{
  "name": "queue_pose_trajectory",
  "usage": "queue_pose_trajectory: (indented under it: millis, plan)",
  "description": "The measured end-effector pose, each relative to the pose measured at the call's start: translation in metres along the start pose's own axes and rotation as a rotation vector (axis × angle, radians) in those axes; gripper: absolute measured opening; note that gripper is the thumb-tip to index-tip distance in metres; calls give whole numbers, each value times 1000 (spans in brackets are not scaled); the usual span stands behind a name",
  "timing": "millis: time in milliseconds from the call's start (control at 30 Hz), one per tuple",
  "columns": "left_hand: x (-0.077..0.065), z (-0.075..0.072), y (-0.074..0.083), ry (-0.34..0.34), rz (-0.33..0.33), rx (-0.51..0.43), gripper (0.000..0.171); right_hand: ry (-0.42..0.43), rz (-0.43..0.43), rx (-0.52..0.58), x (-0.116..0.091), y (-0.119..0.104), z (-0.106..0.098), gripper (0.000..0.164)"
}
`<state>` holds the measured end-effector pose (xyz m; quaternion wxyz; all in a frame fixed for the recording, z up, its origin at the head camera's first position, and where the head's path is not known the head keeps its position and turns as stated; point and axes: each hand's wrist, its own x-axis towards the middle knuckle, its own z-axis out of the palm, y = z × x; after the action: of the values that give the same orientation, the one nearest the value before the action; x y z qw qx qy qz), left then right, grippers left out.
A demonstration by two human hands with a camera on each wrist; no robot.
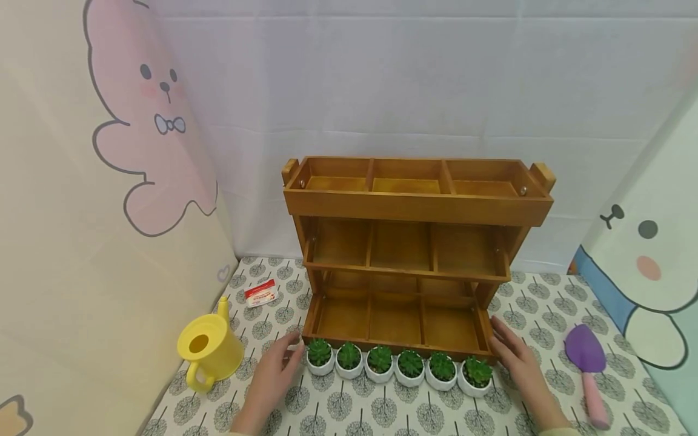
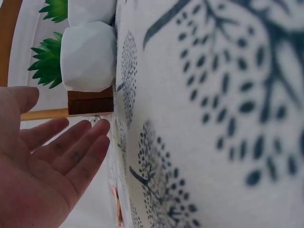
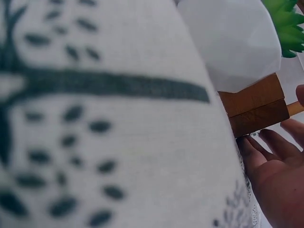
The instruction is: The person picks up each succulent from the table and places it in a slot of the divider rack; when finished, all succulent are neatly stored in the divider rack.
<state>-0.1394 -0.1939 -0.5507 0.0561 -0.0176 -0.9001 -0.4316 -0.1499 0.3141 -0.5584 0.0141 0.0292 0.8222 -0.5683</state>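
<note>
A brown wooden three-tiered shelf [image 1: 417, 206] with divided compartments stands at the back middle. Several small green succulents in white faceted pots [image 1: 410, 366] line its front edge. My left hand [image 1: 278, 372] is by the lowest tier's left front corner, left of the end pot; in the left wrist view its fingers [image 2: 78, 152] are extended and grasp nothing. On the other side, my right hand [image 1: 520, 366] is beside the right front corner. The right wrist view has its fingertips at the wooden corner [image 3: 261, 107]; whether they touch it I cannot tell.
A yellow watering can [image 1: 209, 348] stands at the left, with a red-and-white packet [image 1: 262, 293] behind it. At the right lies a shovel with a purple blade [image 1: 585, 348] and pink handle. Printed fabric walls rise at the back and both sides of the tree-patterned cloth [image 1: 338, 418].
</note>
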Motion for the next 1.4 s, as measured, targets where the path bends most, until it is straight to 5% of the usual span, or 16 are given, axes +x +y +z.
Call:
queue_pose_trajectory:
  millis: [367, 667, 900, 1400]
  plan:
    - [-3, 5, 7, -47, -23, -43, 44, -25, 20, -33, -1, 6, -2, 69]
    - [-4, 10, 7, -117, -55, -82, 47, -55, 21, 106, -4, 9, -1, 71]
    - [-4, 13, 11, -177, -40, -5, 68, -45, 39, 179, -5, 12, 2, 70]
    - [-1, 18, 15, -162, -52, 69, 75, -37, 11, 195, -4, 14, 7, 67]
